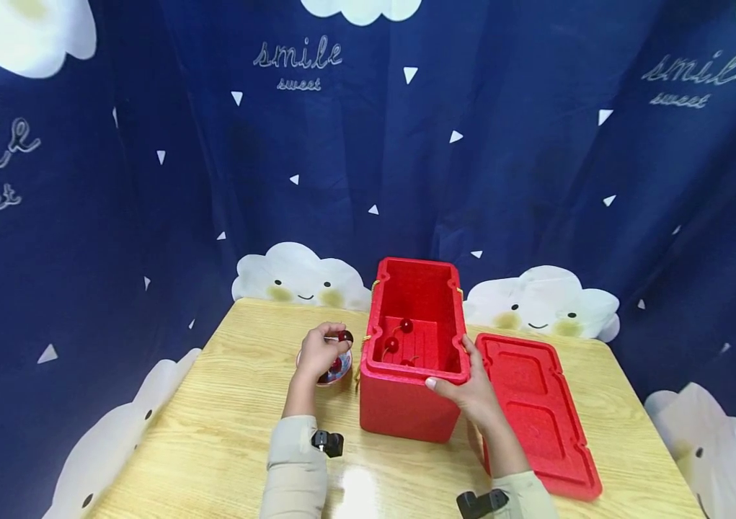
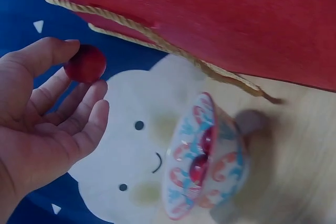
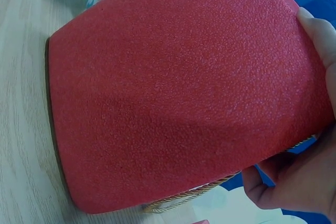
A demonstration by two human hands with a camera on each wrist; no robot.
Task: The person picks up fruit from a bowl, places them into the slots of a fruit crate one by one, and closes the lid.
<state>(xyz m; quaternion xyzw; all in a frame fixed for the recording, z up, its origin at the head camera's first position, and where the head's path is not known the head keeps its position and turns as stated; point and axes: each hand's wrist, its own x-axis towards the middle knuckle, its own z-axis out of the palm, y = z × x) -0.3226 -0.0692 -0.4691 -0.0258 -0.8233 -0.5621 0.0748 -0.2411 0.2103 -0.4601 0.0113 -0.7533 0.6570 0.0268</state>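
Note:
Between thumb and fingers my left hand (image 1: 318,353) pinches a dark red cherry (image 2: 85,64), raised above a small patterned bowl (image 2: 227,174). More cherries (image 2: 199,168) lie inside that bowl, partly covered by the hand in the head view. Just right of the bowl stands a deep red foam box (image 1: 403,407) with its top uncovered. Several cherries (image 1: 406,326) with stems rest on its floor. My right hand (image 1: 474,395) grips the box's near right corner, thumb over the front rim and fingers along the right side.
A red lid (image 1: 539,418) lies flat on the wooden table (image 1: 225,432), right of the box. Yellow rope (image 2: 152,38) runs along the box's sides. Behind the table hangs a dark blue curtain (image 1: 342,194) with clouds and triangles.

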